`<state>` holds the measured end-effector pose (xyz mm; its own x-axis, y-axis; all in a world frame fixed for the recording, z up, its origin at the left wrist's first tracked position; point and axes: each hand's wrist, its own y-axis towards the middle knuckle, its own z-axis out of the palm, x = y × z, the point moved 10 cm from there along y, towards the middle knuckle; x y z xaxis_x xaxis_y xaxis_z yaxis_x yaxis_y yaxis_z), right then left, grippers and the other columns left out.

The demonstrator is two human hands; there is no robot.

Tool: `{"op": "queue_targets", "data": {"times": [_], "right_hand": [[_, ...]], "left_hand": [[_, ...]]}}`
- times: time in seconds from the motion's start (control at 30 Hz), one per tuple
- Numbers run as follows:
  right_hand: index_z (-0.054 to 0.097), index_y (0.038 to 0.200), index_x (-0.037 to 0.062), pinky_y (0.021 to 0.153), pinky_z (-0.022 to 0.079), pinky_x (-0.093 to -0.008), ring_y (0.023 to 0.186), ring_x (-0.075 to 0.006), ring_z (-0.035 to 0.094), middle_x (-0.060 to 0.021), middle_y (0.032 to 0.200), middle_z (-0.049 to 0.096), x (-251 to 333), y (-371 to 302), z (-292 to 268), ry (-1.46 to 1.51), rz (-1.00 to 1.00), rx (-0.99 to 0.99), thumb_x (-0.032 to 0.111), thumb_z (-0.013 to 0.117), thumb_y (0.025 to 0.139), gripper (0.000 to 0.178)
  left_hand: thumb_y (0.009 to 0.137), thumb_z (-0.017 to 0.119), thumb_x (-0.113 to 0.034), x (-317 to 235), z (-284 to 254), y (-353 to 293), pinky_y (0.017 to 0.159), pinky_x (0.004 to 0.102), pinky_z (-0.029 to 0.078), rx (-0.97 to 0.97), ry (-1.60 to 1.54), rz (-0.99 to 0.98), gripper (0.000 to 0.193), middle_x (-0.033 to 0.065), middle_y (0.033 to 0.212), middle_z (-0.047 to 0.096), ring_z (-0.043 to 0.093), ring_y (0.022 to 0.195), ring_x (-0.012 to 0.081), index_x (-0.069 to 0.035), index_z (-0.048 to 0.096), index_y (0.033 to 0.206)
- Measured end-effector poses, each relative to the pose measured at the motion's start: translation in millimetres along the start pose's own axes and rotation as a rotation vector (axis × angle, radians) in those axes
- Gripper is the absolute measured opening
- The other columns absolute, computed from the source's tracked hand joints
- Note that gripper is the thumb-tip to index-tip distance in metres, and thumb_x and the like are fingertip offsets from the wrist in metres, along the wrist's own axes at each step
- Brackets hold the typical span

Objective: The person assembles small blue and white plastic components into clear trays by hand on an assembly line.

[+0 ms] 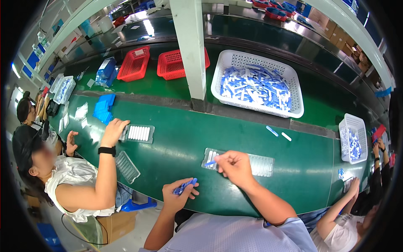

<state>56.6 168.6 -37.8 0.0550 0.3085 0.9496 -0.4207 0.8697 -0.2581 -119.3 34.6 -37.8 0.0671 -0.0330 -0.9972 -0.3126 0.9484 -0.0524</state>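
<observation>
My left hand (173, 196) is closed around a bunch of small blue-and-white plastic sticks (184, 187), just over the table's near edge. My right hand (236, 168) pinches a single blue stick (210, 163) between thumb and fingertips. It is above the left end of a clear slotted plastic tray (266, 166). A few white pieces (213, 155) lie in the tray's slots at that end, while the slots at its right end show bare plastic. My hand and wrist hide the tray's middle. Farther off, a blue stick (272, 131) and a white one (286, 136) lie loose.
A large white basket (299, 98) heaped with sticks stands beyond a pale post (191, 54). Red baskets (133, 65) are at back left. A co-worker's hand (114, 132) is beside a filled tray (140, 133) at left. Another co-worker sits right, near a smaller basket (345, 126).
</observation>
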Motion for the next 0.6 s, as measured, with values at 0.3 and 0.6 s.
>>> {"op": "queue_targets", "data": {"times": [0.3, 0.6], "right_hand": [[0.077, 0.093, 0.0091, 0.062, 0.046, -0.036, 0.069, -0.0222, 0.06, -0.0038, 0.073, 0.067, 57, -39, 2, -1.207, -0.789, -0.105, 0.028, 0.079, 0.083, 0.022], [0.075, 0.105, 0.0097, 0.074, 0.042, -0.0345, 0.076, -0.0219, 0.061, -0.0032, 0.076, 0.066, 59, -45, 8, -1.078, -0.62, 0.089, 0.022, 0.074, 0.088, 0.022]], "left_hand": [[0.093, 0.063, 0.007, 2, 2, 2, 0.057, 0.0286, 0.06, 0.021, 0.014, -0.018, 0.02, 0.0211, 0.095, 0.075, 0.075, 0.072, 0.0218, 0.012, 0.069, 0.111], [0.095, 0.063, 0.003, 4, 8, 2, 0.055, 0.0285, 0.06, -0.004, -0.013, -0.115, 0.021, 0.0212, 0.096, 0.074, 0.074, 0.071, 0.022, 0.012, 0.068, 0.112]]}}
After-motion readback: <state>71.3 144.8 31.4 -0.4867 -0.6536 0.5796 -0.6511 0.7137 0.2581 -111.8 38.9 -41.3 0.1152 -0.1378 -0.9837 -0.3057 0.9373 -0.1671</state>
